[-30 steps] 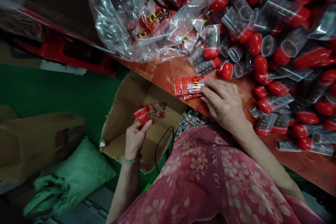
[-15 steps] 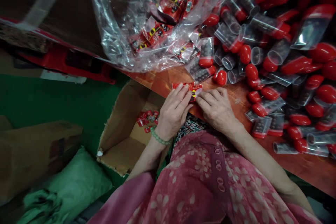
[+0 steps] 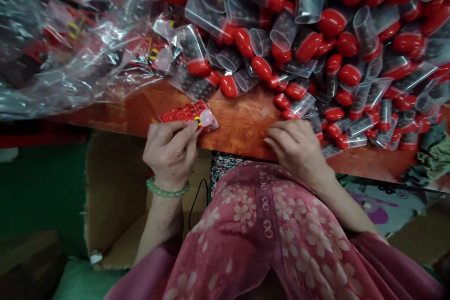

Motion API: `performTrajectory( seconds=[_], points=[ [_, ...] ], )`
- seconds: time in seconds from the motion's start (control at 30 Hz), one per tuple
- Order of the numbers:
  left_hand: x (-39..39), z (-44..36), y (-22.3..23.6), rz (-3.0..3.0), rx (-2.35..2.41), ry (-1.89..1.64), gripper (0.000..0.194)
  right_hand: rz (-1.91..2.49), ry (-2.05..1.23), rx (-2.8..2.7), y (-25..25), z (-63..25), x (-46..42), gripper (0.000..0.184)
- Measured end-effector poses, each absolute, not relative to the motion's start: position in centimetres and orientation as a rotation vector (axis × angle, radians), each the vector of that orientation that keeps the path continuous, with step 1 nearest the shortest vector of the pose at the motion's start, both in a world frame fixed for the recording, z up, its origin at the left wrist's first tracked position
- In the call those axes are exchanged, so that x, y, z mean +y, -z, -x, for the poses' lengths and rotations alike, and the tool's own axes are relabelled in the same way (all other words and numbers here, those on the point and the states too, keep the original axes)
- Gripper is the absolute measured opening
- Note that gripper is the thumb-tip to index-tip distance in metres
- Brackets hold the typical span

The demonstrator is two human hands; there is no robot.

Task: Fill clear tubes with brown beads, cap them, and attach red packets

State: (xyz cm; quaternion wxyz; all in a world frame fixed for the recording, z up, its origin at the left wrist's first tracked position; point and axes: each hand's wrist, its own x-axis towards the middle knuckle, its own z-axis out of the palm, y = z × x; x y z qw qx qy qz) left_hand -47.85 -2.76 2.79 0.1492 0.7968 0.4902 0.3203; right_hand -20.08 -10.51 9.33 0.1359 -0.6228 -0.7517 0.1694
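Note:
My left hand (image 3: 172, 150), with a green bead bracelet at the wrist, pinches the lower edge of a small red printed packet (image 3: 183, 113) between thumb and fingers. The packet lies at the front edge of the table and has a yellow and pale pink print. My right hand (image 3: 298, 147) rests at the table edge further right, apart from the packet. Its fingers are loosely bent, the thumb is slightly apart, and nothing shows in them. Just beyond it lie clear tubes with red caps (image 3: 297, 108), dark beads visible inside some of them.
A heap of red-capped tubes (image 3: 332, 21) covers the back and right of the orange-brown table (image 3: 242, 119). At left sits a clear plastic bag (image 3: 116, 84) with red packets. An open cardboard box (image 3: 116, 187) stands below the table edge. Greenish cloth (image 3: 432, 154) lies far right.
My view has turned to the right. The right hand has left the packet and moved right, towards the tubes. My left hand has gone from lying flat over the packet to pinching it.

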Motion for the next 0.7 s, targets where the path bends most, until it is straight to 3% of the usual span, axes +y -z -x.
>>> performTrajectory(
  seconds=[0.13,0.3,0.5,0.7],
  points=[
    [-2.1,48.2,-3.6,-2.077,1.412,-0.751,0.016,2.095,-0.388,-2.055,-10.4,16.9,-13.1,0.026],
    [-1.1,47.8,-5.2,-2.011,1.410,-0.612,0.017,2.197,-0.545,-2.041,-9.6,16.5,-13.4,0.043],
    [-0.7,47.3,-5.5,-2.100,1.440,-0.556,0.015,2.239,-0.697,-2.013,-9.7,16.3,-12.8,0.038],
    [-0.2,47.4,-3.8,-2.207,1.461,-0.816,0.004,2.224,-0.868,-2.013,-10.9,16.6,-13.0,0.032]
  ],
)
